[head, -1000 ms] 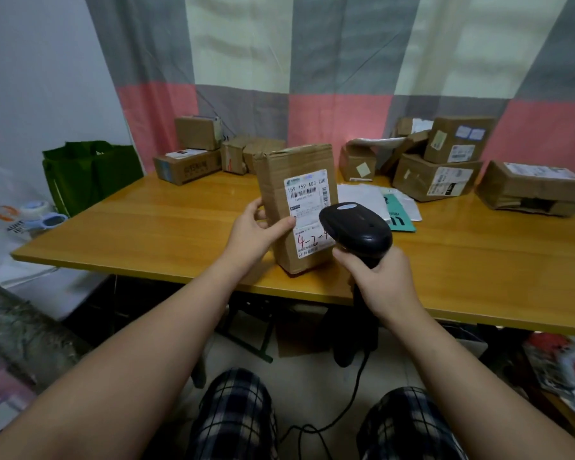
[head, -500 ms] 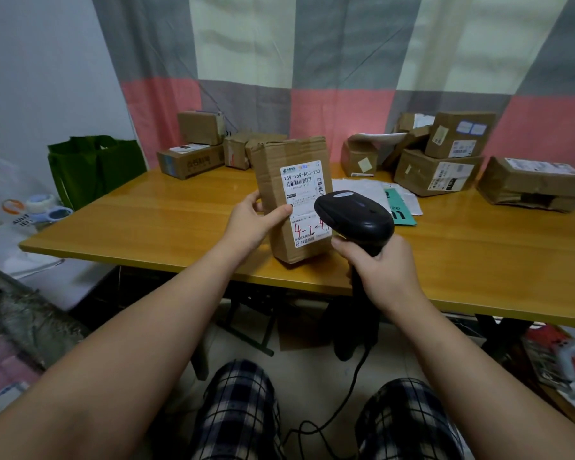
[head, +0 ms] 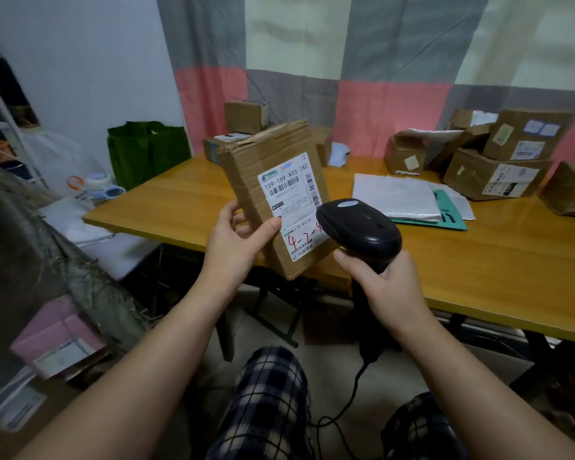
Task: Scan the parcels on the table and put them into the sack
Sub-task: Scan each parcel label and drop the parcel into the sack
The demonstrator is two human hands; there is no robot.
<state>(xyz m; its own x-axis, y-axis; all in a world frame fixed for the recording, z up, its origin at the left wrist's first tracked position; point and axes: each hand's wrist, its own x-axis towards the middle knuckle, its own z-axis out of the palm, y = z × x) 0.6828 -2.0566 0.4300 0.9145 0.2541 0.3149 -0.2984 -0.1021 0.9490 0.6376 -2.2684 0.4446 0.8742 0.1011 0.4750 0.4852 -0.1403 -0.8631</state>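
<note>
Gripping parcel [head: 273, 194] left, scanner [head: 359, 229] right.

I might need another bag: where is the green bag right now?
Head view, left side: the green bag stands beside the far left corner of the table, against the white wall, just left of the curtain.
</note>
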